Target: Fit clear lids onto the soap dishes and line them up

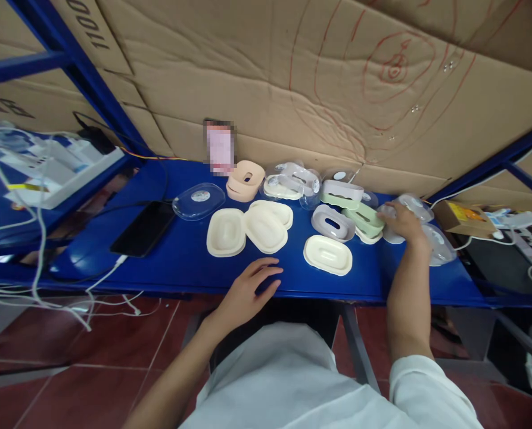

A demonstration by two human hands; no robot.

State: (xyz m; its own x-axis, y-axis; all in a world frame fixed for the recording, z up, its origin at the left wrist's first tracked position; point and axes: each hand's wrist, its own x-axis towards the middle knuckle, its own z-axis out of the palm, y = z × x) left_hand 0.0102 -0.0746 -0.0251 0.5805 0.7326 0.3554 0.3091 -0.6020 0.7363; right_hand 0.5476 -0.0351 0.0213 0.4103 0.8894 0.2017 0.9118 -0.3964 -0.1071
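My left hand [254,289] is over the front edge of the blue table, fingers stretched and apart, holding nothing. Nearest to it are shallow cream oval trays [268,229] and a cream squarish tray [226,232]. Over at the right, my right hand [402,221] has its fingers around a grey plastic box [391,236], partly hidden by the hand. Clear plastic lids [439,245] lie beside that hand. To its left are a green slotted box [363,219], a lilac slotted lid [332,223] and a cream oval tray [328,254].
A peach box [245,180] and clear lids [198,201] stand along the back. A phone [220,146] leans on the cardboard wall [257,71]; a black phone [144,229] lies at left with a cable. Blue frame posts [82,77] flank the table.
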